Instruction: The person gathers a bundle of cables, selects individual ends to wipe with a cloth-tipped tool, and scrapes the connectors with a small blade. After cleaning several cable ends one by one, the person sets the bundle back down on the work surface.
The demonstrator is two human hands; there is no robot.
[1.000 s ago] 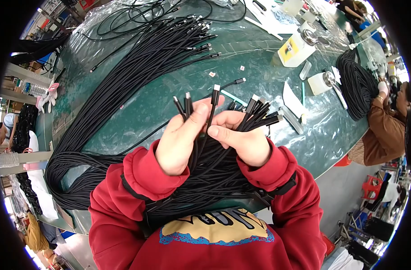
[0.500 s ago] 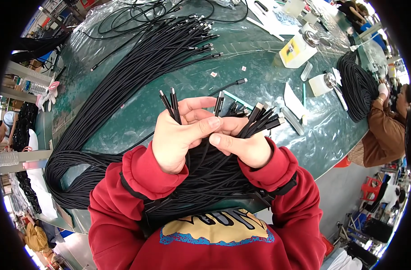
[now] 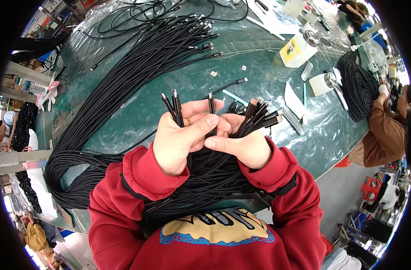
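My left hand (image 3: pixel 180 135) is closed on black cables, with a few connector ends (image 3: pixel 172 107) standing up beside its index finger. Between its thumb and fingers one more cable's connector (image 3: pixel 211 103) points upward. My right hand (image 3: pixel 241 141) grips a thicker bunch of black cables (image 3: pixel 255 118), whose metal-tipped plugs fan out to the right. The fingers of both hands meet in the middle. Below the hands, a heap of black cables (image 3: pixel 210 184) lies across the near table edge and partly hides behind my wrists.
A long bundle of black cables (image 3: pixel 120 81) curves over the green table (image 3: pixel 241 40) at the left. To the right stand two bottles with metal caps, a larger one (image 3: pixel 297 50) and a smaller one (image 3: pixel 321 84). A co-worker in a brown top (image 3: pixel 385 121) handles a coiled cable bundle (image 3: pixel 356 85).
The single upright connector has shifted slightly left with my left fingers. The bunch in my right hand has tilted a little, and the left hand's connectors have spread slightly.
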